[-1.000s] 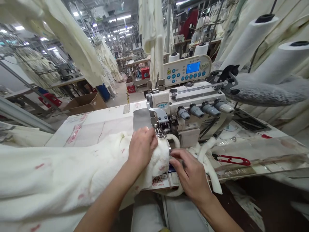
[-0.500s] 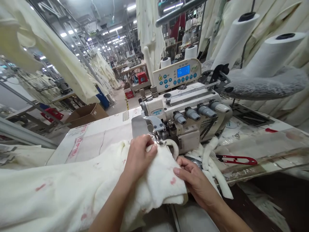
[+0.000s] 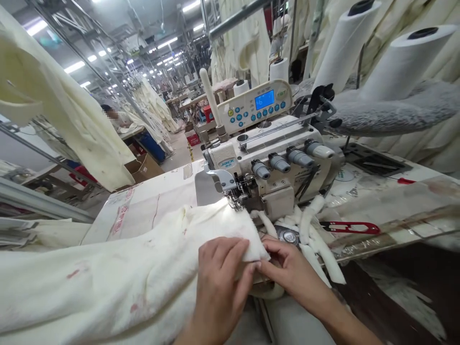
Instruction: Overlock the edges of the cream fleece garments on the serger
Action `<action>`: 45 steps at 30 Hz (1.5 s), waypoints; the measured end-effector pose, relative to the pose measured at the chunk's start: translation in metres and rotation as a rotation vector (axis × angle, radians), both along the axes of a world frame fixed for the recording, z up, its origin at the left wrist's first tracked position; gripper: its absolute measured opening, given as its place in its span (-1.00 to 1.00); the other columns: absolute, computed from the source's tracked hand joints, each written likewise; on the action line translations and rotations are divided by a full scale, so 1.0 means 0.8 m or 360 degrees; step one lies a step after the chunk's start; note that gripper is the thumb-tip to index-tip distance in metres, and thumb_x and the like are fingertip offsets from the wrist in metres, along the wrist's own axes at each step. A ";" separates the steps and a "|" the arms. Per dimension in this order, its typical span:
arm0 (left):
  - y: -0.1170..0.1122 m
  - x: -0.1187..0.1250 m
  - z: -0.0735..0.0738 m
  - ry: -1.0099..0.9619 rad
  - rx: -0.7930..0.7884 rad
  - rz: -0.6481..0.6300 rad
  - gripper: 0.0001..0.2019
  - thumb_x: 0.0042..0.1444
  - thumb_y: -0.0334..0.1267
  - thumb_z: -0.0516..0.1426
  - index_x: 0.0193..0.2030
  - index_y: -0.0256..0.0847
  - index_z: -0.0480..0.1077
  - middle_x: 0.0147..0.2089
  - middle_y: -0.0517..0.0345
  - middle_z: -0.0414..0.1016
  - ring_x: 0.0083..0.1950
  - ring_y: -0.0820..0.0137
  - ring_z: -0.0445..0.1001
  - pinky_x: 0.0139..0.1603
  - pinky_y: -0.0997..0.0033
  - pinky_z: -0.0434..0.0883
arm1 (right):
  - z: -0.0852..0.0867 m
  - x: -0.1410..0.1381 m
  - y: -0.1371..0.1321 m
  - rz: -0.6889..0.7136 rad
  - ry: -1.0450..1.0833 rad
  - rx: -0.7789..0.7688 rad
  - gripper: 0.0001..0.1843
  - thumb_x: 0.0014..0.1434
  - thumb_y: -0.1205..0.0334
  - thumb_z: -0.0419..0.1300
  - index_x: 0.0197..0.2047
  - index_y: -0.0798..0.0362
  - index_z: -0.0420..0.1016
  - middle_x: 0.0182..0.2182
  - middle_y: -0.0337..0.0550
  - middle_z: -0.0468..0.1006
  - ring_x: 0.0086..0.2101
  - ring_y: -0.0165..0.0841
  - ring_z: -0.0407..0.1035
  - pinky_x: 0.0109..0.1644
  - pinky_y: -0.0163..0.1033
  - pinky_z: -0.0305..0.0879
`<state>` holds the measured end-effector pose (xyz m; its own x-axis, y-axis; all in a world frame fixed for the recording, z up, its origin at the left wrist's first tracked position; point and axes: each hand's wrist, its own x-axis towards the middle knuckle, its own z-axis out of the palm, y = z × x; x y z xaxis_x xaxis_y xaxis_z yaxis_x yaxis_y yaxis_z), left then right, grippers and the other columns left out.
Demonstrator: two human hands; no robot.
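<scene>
Cream plush fabric (image 3: 143, 268) with small reddish marks spreads over the table, one end lying at the presser foot of a white overlock sewing machine (image 3: 273, 163). My left hand (image 3: 224, 278) is closed on the near edge of this fabric, fingers on top and thumb toward the right corner. My right hand (image 3: 287, 266) pinches the same fabric at its right corner, thumb and fingers close to my left thumb. Both hands are on the near side of the presser foot (image 3: 237, 203), apart from it. A narrow cream trimming strip (image 3: 268, 223) curls beside the machine.
Red-handled thread snips (image 3: 354, 227) lie on the table right of several cut fabric strips (image 3: 316, 235). Large white thread cones (image 3: 402, 67) stand behind at right. Cream fabric pieces (image 3: 72, 100) hang at left. A person (image 3: 117, 117) is at a far table.
My left hand has moved from beside the presser foot down toward me, to the fabric's near edge. The corner is now drawn together between both hands. The view has shifted slightly.
</scene>
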<state>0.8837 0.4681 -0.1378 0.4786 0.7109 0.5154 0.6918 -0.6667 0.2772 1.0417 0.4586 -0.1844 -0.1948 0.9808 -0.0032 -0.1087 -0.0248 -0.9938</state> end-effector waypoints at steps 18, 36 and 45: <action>-0.023 0.005 -0.003 0.0009 0.0722 -0.0116 -0.80 -0.01 -0.51 0.16 -0.19 -0.34 0.37 -0.48 0.12 0.37 -0.35 0.37 0.25 -0.30 0.28 0.18 | 0.013 0.010 -0.030 -0.0386 -0.0543 0.0559 -0.70 0.14 0.25 0.13 -0.04 0.03 0.44 -0.38 -0.13 0.37 -0.38 -0.33 0.27 -0.33 -0.26 0.24; 0.139 -0.005 0.020 0.0096 -0.0326 0.0564 -0.87 0.08 -0.19 0.06 -0.28 -0.18 0.28 -0.08 0.08 0.36 0.00 0.24 0.25 0.05 0.17 0.13 | 0.003 0.016 0.021 -0.0782 -0.1059 0.1542 -0.82 0.12 0.44 0.18 -0.21 0.02 0.47 -0.36 -0.15 0.38 -0.32 -0.32 0.29 -0.26 -0.18 0.25; 0.203 -0.005 0.022 0.0107 -0.0325 0.0632 -0.88 0.08 -0.20 0.06 -0.33 -0.20 0.25 -0.11 -0.01 0.33 -0.03 0.18 0.25 -0.05 0.21 0.22 | 0.026 0.005 0.053 -0.1013 -0.1249 0.1515 -0.91 0.18 0.37 0.14 -0.26 0.09 0.48 -0.35 -0.08 0.40 -0.29 -0.28 0.28 -0.21 -0.15 0.24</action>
